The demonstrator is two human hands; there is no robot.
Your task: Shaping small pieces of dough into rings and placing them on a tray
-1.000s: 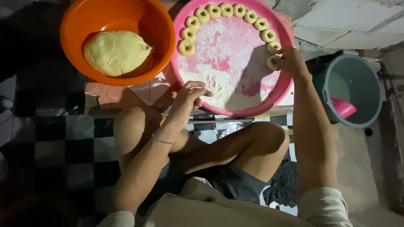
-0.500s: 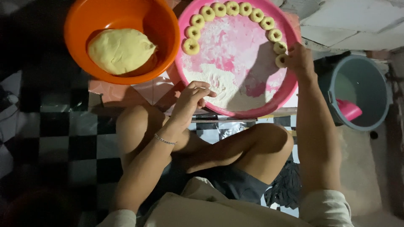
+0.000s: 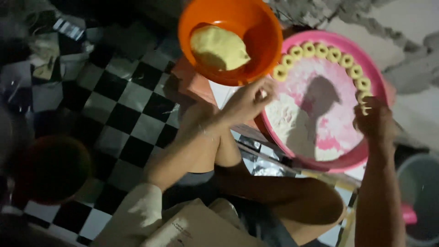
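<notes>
I sit cross-legged on a checkered floor. A round pink tray (image 3: 336,160) dusted with flour lies before my knees, with several small dough rings (image 3: 327,53) lined along its far rim. An orange bowl (image 3: 256,27) beside it holds a lump of yellow dough (image 3: 219,47). My left hand (image 3: 247,101) hovers over the tray's near-left edge, fingers pinched together; whether it holds a bit of dough is unclear. My right hand (image 3: 372,120) rests at the tray's right rim, fingers curled on a dough ring (image 3: 364,110).
A grey bucket (image 3: 418,196) with something pink inside stands at the lower right. A dark round container (image 3: 50,167) sits on the black-and-white tiles (image 3: 123,119) at the left. Clutter lies at the top left; rough concrete lies at the top right.
The view has swung to the left and tilted. My left hand has lifted slightly from the floured patch. My right hand stays at the tray's right rim.
</notes>
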